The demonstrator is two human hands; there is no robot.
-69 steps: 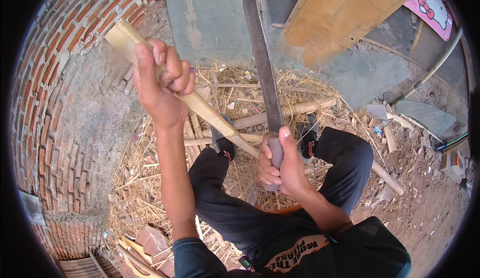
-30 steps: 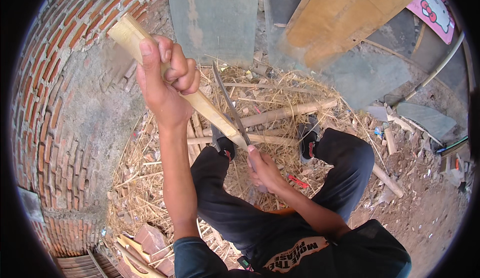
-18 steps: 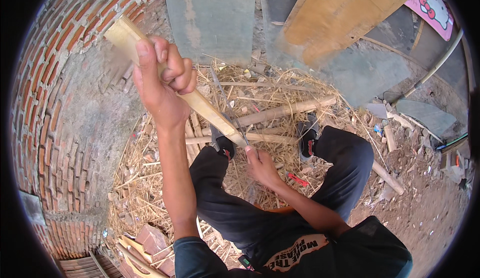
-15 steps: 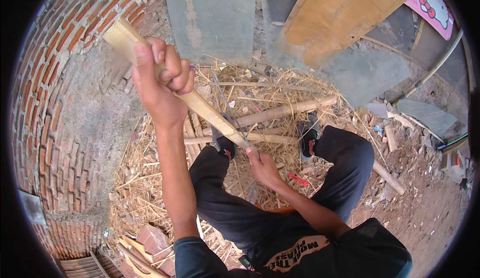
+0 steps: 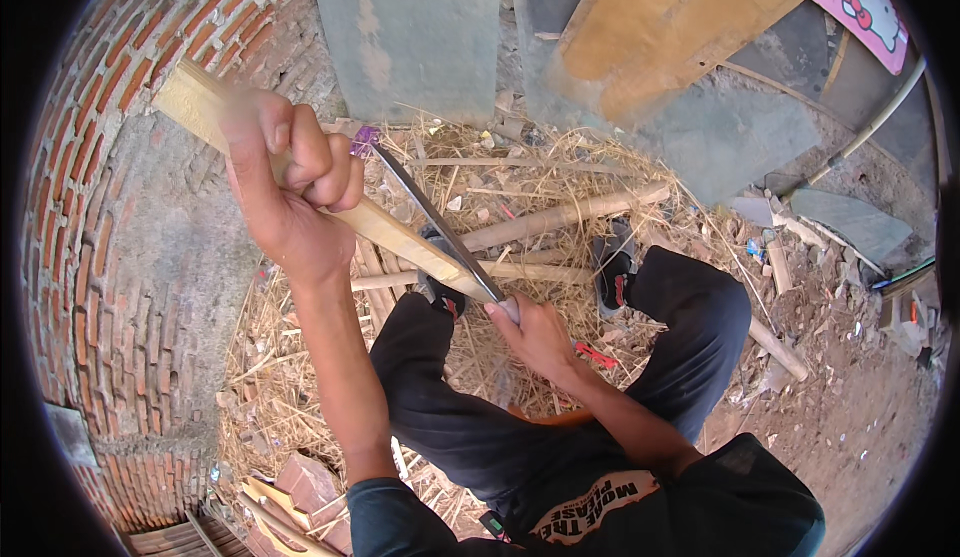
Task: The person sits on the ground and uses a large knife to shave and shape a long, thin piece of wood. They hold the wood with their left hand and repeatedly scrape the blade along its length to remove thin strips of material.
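Note:
A long pale strip of wood [image 5: 400, 238] slants across the middle, its wide end at the upper left and its narrow end by my right hand. My left hand [image 5: 295, 172] is wrapped round it near the wide end, thumb laid along the wood. In my right hand [image 5: 540, 339] is the handle of a long knife [image 5: 440, 225]. Its dark, narrow blade points up and to the left, crossing close to the strip's narrow end; whether the edge touches the wood I cannot tell. Straw and shavings [image 5: 300, 377] cover the ground below.
My legs are bent apart, with poles [image 5: 570, 225] lying between my feet. A brick wall [image 5: 100, 307] stands at the left. Grey panels [image 5: 410, 37] and a brown board [image 5: 690, 17] lean at the back. A red object [image 5: 597, 355] lies beside my right wrist.
My left hand has shifted left with the wood strip. The knife blade has turned, so its flat side shows instead of a thin line.

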